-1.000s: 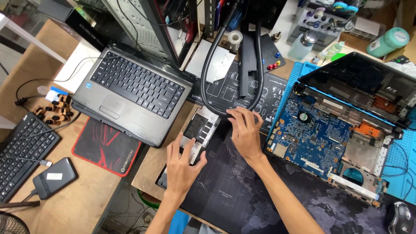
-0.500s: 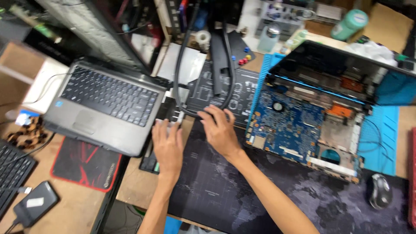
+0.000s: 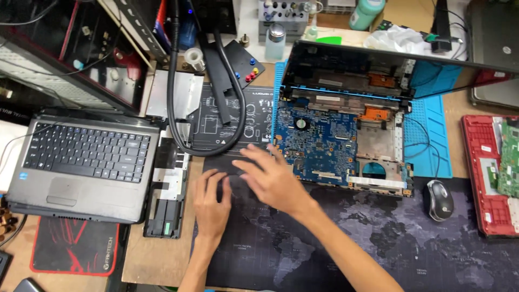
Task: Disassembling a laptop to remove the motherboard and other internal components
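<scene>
Near the bottom edge, two bare arms coming up from 6 o'clock over a dark desk mat (image 3: 335, 243) with a world map on it. Left hand (image 3: 212, 204) flat on the mat, fingers spread a little, palm down, holding nothing that shows. Right hand (image 3: 270, 176) just beside it at 1 o'clock, blurry, fingers spread wide, hovering or pressing over the mat's top edge; cannot tell which.

At 9 o'clock from the left hand, a long black and silver laptop part (image 3: 168, 189) lying flat on the wooden desk. Farther at 9 o'clock, a closed-up grey laptop (image 3: 86, 167) showing its black keys, with a red and black mouse pad (image 3: 75, 246) below it.

At 3 o'clock from the right hand, touching close, an opened laptop with its blue circuit board (image 3: 319, 138) bare. At 3 o'clock from that, a black and grey mouse (image 3: 439, 199) on the mat, then a red laptop shell (image 3: 486, 178) at the far right.

Farther up at 12 o'clock, a black repair mat with white drawings (image 3: 254, 116), and a thick black hose (image 3: 178, 108) looping over it. At the very top, a green bottle (image 3: 366, 12).
</scene>
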